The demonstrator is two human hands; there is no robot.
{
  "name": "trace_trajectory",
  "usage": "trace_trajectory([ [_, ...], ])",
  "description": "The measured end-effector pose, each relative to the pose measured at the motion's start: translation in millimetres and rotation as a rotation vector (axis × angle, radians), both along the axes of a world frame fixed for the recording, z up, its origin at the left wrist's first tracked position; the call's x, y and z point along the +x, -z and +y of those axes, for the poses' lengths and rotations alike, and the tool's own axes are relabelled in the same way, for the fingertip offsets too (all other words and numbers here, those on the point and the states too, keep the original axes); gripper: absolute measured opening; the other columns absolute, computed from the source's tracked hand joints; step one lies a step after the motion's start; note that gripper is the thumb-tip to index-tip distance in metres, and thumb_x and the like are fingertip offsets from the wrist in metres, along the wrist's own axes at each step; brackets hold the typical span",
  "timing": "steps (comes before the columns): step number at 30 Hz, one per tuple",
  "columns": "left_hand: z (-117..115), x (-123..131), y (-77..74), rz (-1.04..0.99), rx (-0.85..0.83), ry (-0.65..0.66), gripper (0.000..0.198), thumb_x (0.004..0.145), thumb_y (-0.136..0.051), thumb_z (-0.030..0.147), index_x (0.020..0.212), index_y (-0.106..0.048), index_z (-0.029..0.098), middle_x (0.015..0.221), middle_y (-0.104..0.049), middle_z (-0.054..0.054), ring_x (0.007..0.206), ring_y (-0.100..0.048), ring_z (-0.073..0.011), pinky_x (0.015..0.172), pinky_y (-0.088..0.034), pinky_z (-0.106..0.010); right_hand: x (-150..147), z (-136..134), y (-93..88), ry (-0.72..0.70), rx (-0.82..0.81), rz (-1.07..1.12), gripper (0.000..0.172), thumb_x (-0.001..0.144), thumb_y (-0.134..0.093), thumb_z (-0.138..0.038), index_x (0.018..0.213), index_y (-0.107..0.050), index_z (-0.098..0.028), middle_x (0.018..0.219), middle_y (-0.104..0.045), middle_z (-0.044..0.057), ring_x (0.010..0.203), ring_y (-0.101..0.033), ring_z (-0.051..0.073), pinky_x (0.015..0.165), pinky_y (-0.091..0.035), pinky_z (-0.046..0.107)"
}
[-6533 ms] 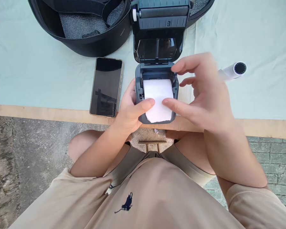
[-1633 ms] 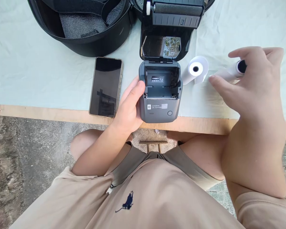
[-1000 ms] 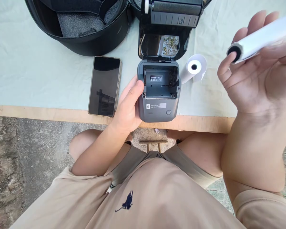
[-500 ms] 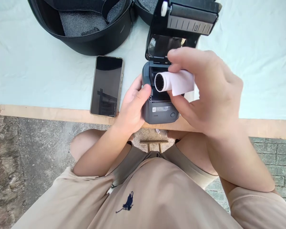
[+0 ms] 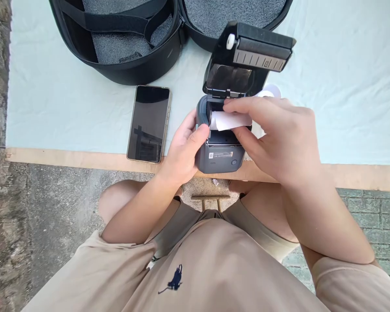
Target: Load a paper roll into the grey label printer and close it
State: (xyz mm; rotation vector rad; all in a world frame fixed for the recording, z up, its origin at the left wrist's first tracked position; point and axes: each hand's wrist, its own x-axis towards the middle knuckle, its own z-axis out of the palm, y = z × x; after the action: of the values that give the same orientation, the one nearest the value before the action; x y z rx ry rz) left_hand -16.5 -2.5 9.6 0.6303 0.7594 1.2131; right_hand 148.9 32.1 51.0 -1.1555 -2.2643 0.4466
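A small dark grey printer stands at the table's front edge, its black lid raised and tilted back. My left hand grips the printer's left side, thumb on the top rim. With thumb and fingers, my right hand pinches a white paper roll, which lies inside the printer's bay with a loose flap of paper facing me. The roll's right end is partly hidden by my fingers.
Left of the printer lies a phone. Behind it sits an open black zip case with grey foam and a strap. A white round object shows behind my right hand. My knees are below the table edge.
The paper roll has gone down into the printer's bay, and my right hand has moved down and slightly left with it. The view has shifted, showing more of the case and a white round object.
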Motion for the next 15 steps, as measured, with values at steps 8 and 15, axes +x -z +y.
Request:
trace_trajectory([
  [8, 2.1, 0.5, 1.3, -0.001, 0.020, 0.012, 0.029, 0.091, -0.058, 0.034, 0.116, -0.063, 0.021, 0.121, -0.070, -0.007, 0.136, -0.055, -0.0258, 0.112, -0.050, -0.037, -1.8, -2.2, 2.0, 0.147, 0.147, -0.145, 0.011, 0.090, -0.056, -0.025, 0.083, -0.065, -0.024, 0.092, -0.073, 0.000, 0.095, -0.062, 0.025, 0.081, -0.043, 0.043],
  [15, 3.5, -0.5, 8.0, 0.038, 0.053, 0.011, 0.033, 0.089, -0.063, 0.041, 0.115, -0.064, 0.021, 0.116, -0.073, -0.005, 0.132, -0.058, -0.0257, 0.106, -0.054, -0.037, -2.5, -8.5, -4.1, 0.143, 0.342, -0.023, 0.011, 0.089, -0.054, -0.014, 0.085, -0.060, -0.023, 0.081, -0.069, 0.000, 0.076, -0.062, 0.018, 0.069, -0.045, 0.035],
])
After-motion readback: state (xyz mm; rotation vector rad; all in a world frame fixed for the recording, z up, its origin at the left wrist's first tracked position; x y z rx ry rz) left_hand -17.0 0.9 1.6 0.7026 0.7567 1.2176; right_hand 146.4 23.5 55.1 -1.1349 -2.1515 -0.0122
